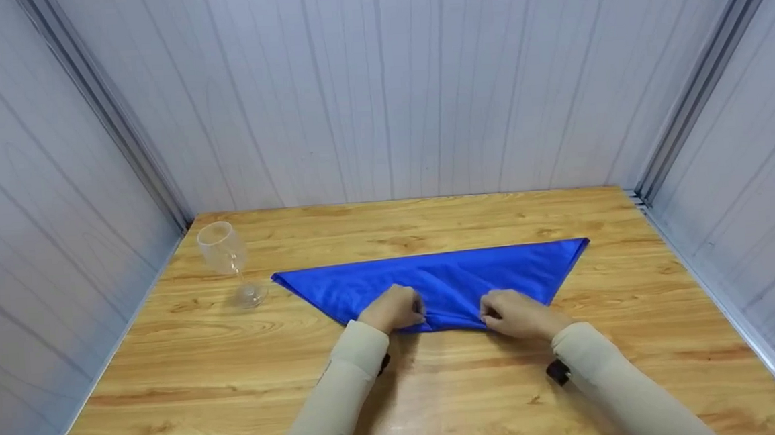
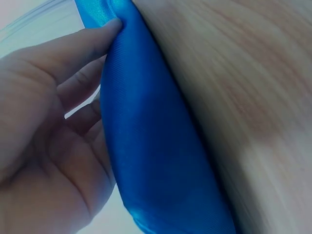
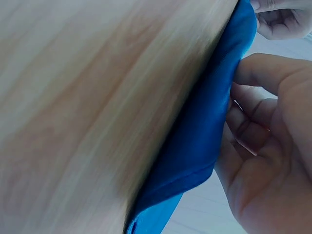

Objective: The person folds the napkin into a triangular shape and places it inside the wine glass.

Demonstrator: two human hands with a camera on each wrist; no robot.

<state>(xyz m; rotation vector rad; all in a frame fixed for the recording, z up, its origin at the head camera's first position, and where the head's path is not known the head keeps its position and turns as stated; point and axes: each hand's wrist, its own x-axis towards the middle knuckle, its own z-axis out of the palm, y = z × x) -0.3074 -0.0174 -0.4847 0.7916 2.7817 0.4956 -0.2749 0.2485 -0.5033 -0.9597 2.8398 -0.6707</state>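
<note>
Blue cloth (image 1: 445,274) pinched at its lower edge by two hands

Cloth lies across the middle of the frame, flat for the most part on the wooden bench (image 1: 223,389). Long axis runs left to right, the right end a little higher in the frame than the left. Nearly all of the cloth lies above the grip, toward the back wall (image 1: 413,88); the short lower edge is where both hands meet it.

Left hand (image 1: 393,308) just left of the frame's centre, right hand (image 1: 518,314) to the right of it and slightly lower. Neither is nearer: both touch the cloth, a stretch of edge between them. Each wrist view shows thumb on one side of the edge, fingers behind it; both grips pinch cloth.

Look of the cloth: broad top edge, sides slanting inward toward the hands, a pointed corner at either end. Deep blue, satiny sheen, fine ribbed weave in the left wrist view. Soft creases gather by the hands. Right wrist view shows a stitched-looking line along a drooping flap; layer count cannot be told.

Clear stemmed glass (image 1: 222,249) upright at left of frame, apart from the cloth's left corner.
</note>
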